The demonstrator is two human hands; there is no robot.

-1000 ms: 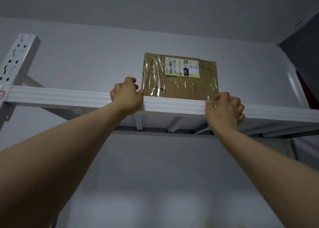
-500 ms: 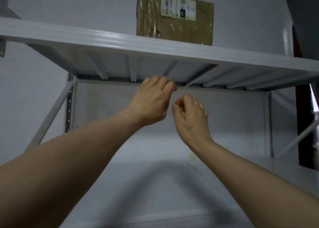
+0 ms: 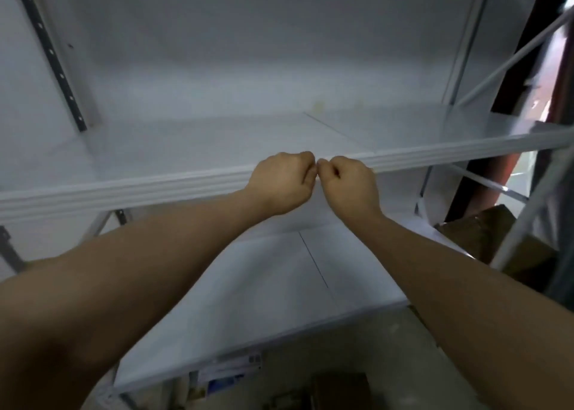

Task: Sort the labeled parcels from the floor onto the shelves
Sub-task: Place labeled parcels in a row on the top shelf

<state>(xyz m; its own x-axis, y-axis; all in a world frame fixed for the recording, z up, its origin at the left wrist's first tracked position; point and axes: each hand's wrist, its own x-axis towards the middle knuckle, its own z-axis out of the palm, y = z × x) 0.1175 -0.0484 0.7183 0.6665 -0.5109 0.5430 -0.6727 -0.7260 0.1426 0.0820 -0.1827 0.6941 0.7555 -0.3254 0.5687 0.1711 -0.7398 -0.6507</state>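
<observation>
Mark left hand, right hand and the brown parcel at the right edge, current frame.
left hand [image 3: 281,184]: head view, back of the curled fist.
right hand [image 3: 352,187]: head view, back of the curled fist.
brown parcel [image 3: 475,234]: head view, its upward-facing brown side.

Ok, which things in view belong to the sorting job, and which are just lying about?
Job: middle shelf; lower shelf; white labelled parcel on the floor; brown box beside it, probably a parcel.
Lying about: cardboard boxes right of the rack, no label visible; dark red post.
</observation>
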